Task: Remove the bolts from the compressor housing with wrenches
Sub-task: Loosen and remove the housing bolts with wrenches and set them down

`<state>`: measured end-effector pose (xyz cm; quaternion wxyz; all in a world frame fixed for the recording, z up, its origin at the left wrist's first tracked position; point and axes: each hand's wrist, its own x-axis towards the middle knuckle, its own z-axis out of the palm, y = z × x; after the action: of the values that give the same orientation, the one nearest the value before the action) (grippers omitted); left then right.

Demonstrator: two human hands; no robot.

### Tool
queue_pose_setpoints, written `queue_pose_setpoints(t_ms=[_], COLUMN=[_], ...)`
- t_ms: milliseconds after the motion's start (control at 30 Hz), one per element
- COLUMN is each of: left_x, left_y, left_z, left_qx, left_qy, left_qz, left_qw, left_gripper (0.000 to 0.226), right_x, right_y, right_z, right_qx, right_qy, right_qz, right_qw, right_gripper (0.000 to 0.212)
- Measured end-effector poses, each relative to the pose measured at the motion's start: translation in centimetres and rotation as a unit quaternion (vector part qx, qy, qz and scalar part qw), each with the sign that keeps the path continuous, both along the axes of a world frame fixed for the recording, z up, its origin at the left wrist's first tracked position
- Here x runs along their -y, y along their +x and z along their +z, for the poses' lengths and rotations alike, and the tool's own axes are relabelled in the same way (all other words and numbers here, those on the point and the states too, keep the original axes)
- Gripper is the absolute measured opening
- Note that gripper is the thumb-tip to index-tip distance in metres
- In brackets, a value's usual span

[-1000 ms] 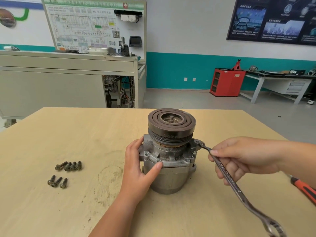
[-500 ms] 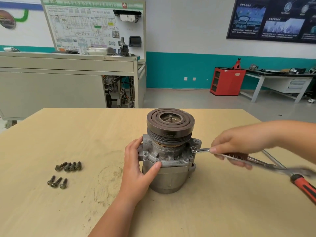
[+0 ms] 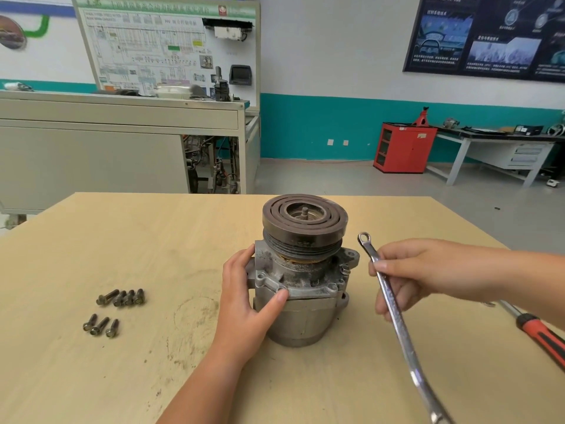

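The grey compressor housing [image 3: 301, 313] stands upright mid-table with its dark grooved pulley [image 3: 304, 221] on top. My left hand [image 3: 244, 298] grips its left side, thumb on the front flange. One bolt [image 3: 346, 268] sticks up from the flange on the right side. My right hand [image 3: 406, 273] holds a long silver ring wrench [image 3: 394, 316] just right of the housing. The wrench's ring end hangs in the air above and to the right of that bolt, clear of it. Several removed bolts [image 3: 117, 307] lie in two small rows on the left.
A red-handled tool [image 3: 541, 335] lies on the wooden table [image 3: 122, 240] at the far right, partly under my right forearm. Beyond the table are a grey training bench, a red cabinet and a workbench.
My right hand swung the wrench on the right-side bolt, then lifted it off. The ring end now hangs free above and right of the bolt. My left hand kept its hold.
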<state>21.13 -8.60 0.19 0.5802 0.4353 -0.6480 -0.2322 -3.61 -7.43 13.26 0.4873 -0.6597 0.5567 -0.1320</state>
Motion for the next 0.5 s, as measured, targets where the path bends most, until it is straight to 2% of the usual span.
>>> queue_pose_setpoints(t_ms=[167, 500], left_x=[-0.1, 0.0], left_y=[0.0, 0.1], left_z=[0.1, 0.1], left_qx=[-0.001, -0.002], left_qy=[0.001, 0.003], left_qz=[-0.001, 0.001], left_qw=[1.0, 1.0], left_gripper=[0.082, 0.082], right_x=[-1.5, -0.9], right_y=[2.0, 2.5], right_z=[-0.3, -0.1], right_qx=[0.082, 0.042], right_qy=[0.071, 0.053], right_qz=[-0.057, -0.065], right_qw=[0.993, 0.996], right_gripper=[0.024, 0.027])
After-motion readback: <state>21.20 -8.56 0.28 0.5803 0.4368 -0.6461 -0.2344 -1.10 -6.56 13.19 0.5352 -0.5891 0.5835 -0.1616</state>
